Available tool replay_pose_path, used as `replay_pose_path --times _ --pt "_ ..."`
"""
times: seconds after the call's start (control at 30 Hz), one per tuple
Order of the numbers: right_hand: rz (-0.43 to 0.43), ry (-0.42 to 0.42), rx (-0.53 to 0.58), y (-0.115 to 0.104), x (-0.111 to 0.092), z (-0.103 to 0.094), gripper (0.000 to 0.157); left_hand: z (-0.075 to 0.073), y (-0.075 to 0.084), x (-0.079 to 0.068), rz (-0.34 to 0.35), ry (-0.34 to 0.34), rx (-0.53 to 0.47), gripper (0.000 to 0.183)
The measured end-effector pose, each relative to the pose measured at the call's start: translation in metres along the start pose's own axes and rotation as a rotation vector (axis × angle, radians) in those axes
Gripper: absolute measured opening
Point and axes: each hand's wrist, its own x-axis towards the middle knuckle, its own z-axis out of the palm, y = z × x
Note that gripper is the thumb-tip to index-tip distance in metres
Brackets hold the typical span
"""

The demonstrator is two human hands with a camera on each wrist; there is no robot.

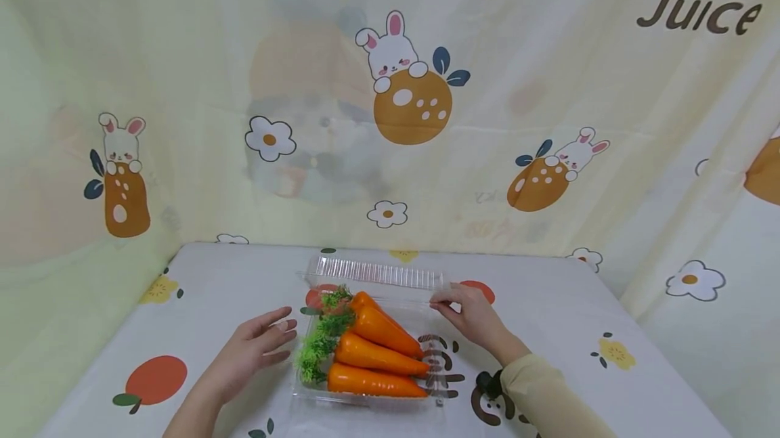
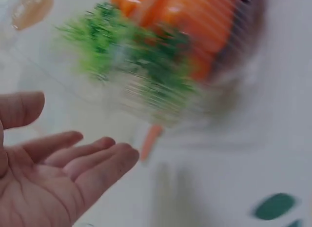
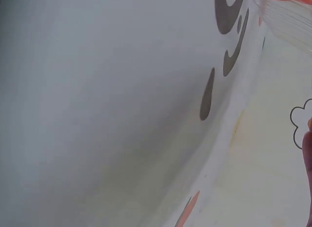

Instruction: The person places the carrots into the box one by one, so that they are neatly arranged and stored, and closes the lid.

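Observation:
Several orange carrots [image 1: 378, 358] with green leafy tops [image 1: 318, 346] lie side by side in a clear plastic box [image 1: 365, 398]. Its ribbed clear lid [image 1: 378, 272] stands raised at the back. My right hand [image 1: 472, 316] pinches the box at its back right corner with thumb and fingers; the exact edge held is hard to make out. To the left of the box, beside the leafy tops, my left hand [image 1: 258, 346] is held with fingers extended, apart from it. In the left wrist view the left palm [image 2: 53, 178] faces up and holds nothing.
Under the box lies a white tablecloth [image 1: 536, 289] printed with fruit, flowers and dark marks. A pale curtain [image 1: 329, 154] with rabbit and flower prints hangs behind and at both sides. A small black object [image 1: 487, 382] shows beside the right sleeve [image 1: 548, 394].

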Motion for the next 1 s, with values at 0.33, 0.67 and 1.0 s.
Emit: replay_pose_path --times 0.33,0.67,1.0 --pt "-0.053 0.046 -0.050 0.004 -0.007 0.001 0.017 0.007 0.073 -0.005 -0.010 0.157 0.067 0.059" --pt "-0.056 0.009 -0.059 0.002 -0.008 0.000 0.015 0.006 0.082 -0.013 -0.099 0.032 0.077 0.049" --pt "-0.089 0.005 -0.056 0.000 -0.009 -0.002 0.018 0.007 0.057 -0.027 -0.173 -0.055 0.142 0.029"
